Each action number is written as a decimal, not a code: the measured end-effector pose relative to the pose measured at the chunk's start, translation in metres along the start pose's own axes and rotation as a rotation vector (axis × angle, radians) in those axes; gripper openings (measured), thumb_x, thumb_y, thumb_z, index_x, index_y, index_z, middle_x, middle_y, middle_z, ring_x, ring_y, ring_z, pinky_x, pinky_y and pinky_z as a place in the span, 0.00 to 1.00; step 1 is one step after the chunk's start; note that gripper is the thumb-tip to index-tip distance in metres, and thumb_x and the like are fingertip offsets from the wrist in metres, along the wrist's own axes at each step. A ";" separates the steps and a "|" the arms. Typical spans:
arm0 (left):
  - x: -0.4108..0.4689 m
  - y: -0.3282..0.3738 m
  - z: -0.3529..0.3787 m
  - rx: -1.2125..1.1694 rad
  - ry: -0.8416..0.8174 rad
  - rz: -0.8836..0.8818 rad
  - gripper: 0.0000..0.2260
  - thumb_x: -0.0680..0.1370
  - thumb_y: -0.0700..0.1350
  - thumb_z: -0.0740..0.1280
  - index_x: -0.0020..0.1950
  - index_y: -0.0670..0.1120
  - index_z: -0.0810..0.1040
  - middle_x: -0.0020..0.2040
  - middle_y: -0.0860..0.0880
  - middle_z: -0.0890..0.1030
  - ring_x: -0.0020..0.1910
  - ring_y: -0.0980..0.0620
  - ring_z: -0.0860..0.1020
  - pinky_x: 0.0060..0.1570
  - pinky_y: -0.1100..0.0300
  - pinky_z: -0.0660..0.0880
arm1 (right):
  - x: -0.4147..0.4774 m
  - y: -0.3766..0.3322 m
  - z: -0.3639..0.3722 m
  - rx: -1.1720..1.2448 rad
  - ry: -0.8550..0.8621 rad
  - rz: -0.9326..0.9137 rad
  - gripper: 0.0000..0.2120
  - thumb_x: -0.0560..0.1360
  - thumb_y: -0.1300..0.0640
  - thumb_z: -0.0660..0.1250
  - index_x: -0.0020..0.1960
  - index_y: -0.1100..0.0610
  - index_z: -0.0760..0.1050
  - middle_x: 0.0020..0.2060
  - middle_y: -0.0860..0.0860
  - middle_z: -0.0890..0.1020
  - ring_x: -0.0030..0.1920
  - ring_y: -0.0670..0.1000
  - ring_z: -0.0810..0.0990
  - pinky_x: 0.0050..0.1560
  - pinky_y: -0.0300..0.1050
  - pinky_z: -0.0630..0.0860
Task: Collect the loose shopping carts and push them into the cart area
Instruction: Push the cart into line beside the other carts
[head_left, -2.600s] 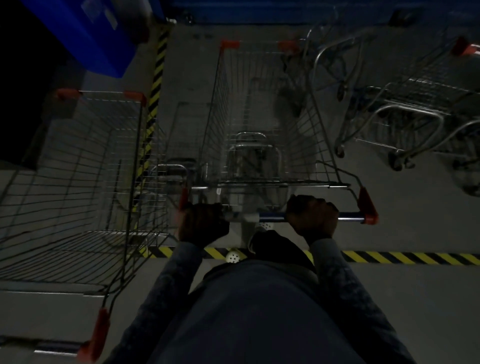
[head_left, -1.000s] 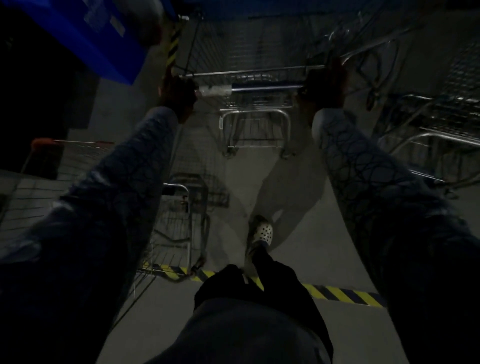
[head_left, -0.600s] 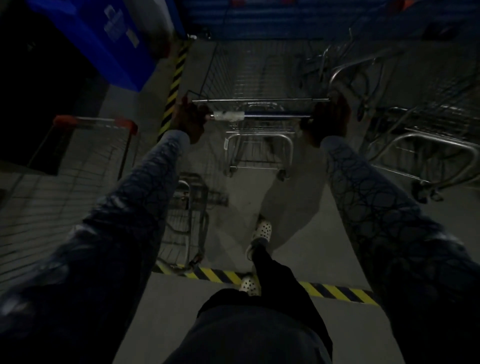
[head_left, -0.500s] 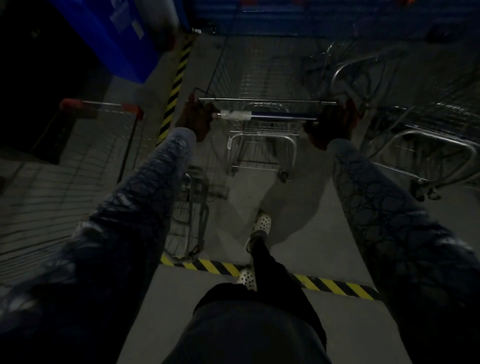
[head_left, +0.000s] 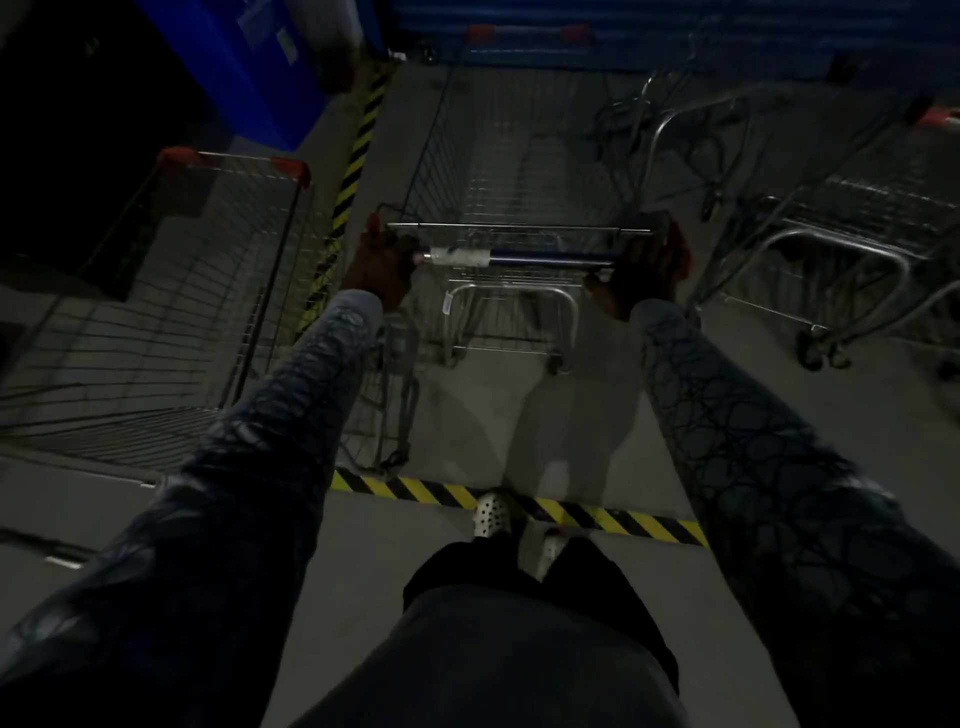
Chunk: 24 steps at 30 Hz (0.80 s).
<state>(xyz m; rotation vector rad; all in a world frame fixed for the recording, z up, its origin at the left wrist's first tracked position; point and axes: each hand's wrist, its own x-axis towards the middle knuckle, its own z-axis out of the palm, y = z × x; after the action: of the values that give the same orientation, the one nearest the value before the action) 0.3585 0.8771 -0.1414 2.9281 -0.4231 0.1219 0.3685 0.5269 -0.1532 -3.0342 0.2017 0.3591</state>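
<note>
Dim concrete floor (head_left: 597, 415), low light throughout, so fine detail is murky. Nearest the camera are dark trousers (head_left: 493, 649) and two white perforated clogs (head_left: 491, 514). The forward clog lies on a yellow-and-black hazard stripe (head_left: 623, 519) that crosses the floor from left to right. Both arms reach forward in patterned grey sleeves (head_left: 727, 441).

Left hand (head_left: 376, 265): fingers curled round the left end of the handle bar (head_left: 545, 256), right at its red end cap. Right hand (head_left: 641, 273): curled over the right end of the same bar and gripping it, though single fingers cannot be told apart in the dark. A pale label wraps the bar just beside the left hand; the rest of the bar is blue.

Shopping cart (head_left: 519, 156): it stands wholly beyond the floor stripe, rear wheels on the concrete and wire basket pointing away from the person. Its far rim carries two red corner caps that sit close to a blue wall (head_left: 675, 31) at the back.

Left of it, a second wire cart (head_left: 171, 312) with red corner caps stands near. A lengthwise hazard stripe (head_left: 358, 156) runs between the two. To the right, more carts (head_left: 841, 260) stand near, their tubular frames and wheels overlapping — whether they are nested cannot be told. At far left, a blue container (head_left: 249, 67) stands against darkness.
</note>
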 end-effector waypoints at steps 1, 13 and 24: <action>-0.011 0.003 -0.001 -0.016 0.056 -0.022 0.18 0.78 0.43 0.58 0.54 0.33 0.82 0.50 0.32 0.83 0.50 0.29 0.81 0.62 0.29 0.70 | -0.007 0.000 0.001 -0.009 -0.024 0.004 0.47 0.78 0.32 0.57 0.81 0.65 0.48 0.80 0.64 0.51 0.80 0.65 0.47 0.78 0.62 0.39; -0.125 0.023 -0.003 -0.107 0.245 0.015 0.11 0.73 0.34 0.67 0.55 0.34 0.81 0.42 0.35 0.83 0.46 0.26 0.81 0.51 0.24 0.73 | -0.101 0.008 0.038 -0.071 -0.021 -0.035 0.48 0.75 0.28 0.51 0.80 0.63 0.53 0.78 0.64 0.58 0.79 0.61 0.52 0.78 0.60 0.42; -0.225 -0.005 -0.013 -0.064 0.148 0.049 0.08 0.75 0.38 0.67 0.50 0.38 0.84 0.41 0.34 0.82 0.46 0.31 0.82 0.62 0.29 0.71 | -0.224 -0.064 0.048 -0.006 -0.053 0.247 0.49 0.76 0.27 0.53 0.82 0.63 0.47 0.81 0.60 0.50 0.80 0.59 0.42 0.76 0.59 0.34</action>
<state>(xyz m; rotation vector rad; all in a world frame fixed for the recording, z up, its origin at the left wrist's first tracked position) 0.1441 0.9451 -0.1538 2.8231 -0.4661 0.3228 0.1507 0.6216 -0.1430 -3.0056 0.5745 0.4563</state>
